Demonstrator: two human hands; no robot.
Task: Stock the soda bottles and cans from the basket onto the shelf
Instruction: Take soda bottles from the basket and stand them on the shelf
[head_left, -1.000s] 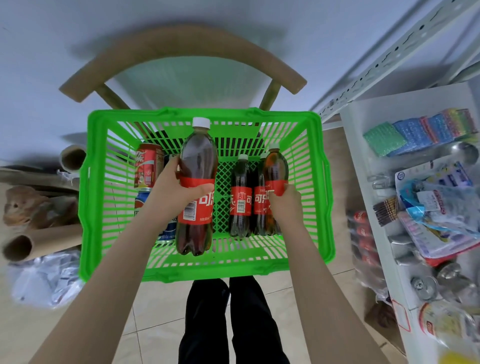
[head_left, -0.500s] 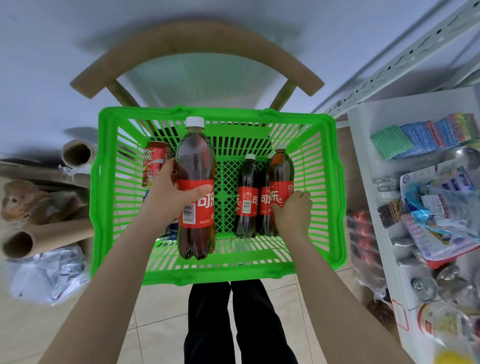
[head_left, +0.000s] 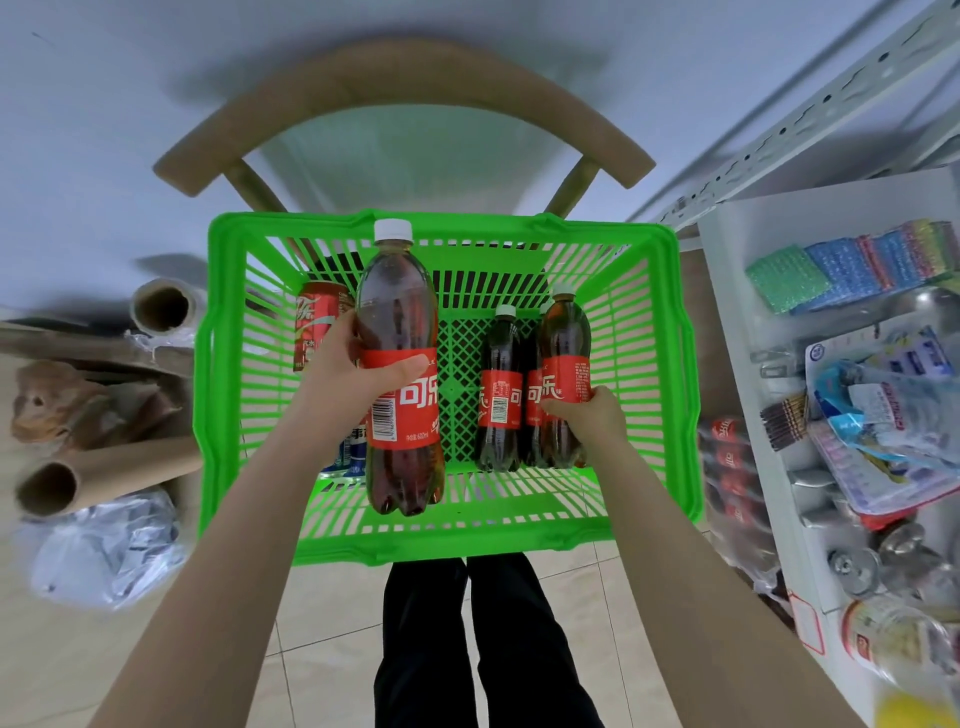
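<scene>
A green plastic basket (head_left: 670, 374) stands on a wooden chair in front of me. My left hand (head_left: 353, 374) grips a large cola bottle (head_left: 400, 322) with a red label and white cap, raised above the basket. My right hand (head_left: 587, 415) holds a smaller cola bottle (head_left: 566, 338) by its label, lifted slightly. Two more small cola bottles (head_left: 500, 384) stand beside it on the basket floor. A red can (head_left: 317, 322) and a blue can (head_left: 349, 452) lie at the basket's left, partly hidden by my left hand and bottle.
The white shelf (head_left: 737, 322) at right carries sponges (head_left: 852, 265), packets and metal cans (head_left: 857, 566). Red-labelled bottles (head_left: 727, 457) sit low beside it. Cardboard tubes (head_left: 104, 473) and a plastic bag (head_left: 104, 551) lie on the floor at left. The chair back (head_left: 400, 98) curves behind the basket.
Both bottles have come up a little in my hands, the large one in my left and the small one in my right. My head has shifted, so the basket sits further right in view.
</scene>
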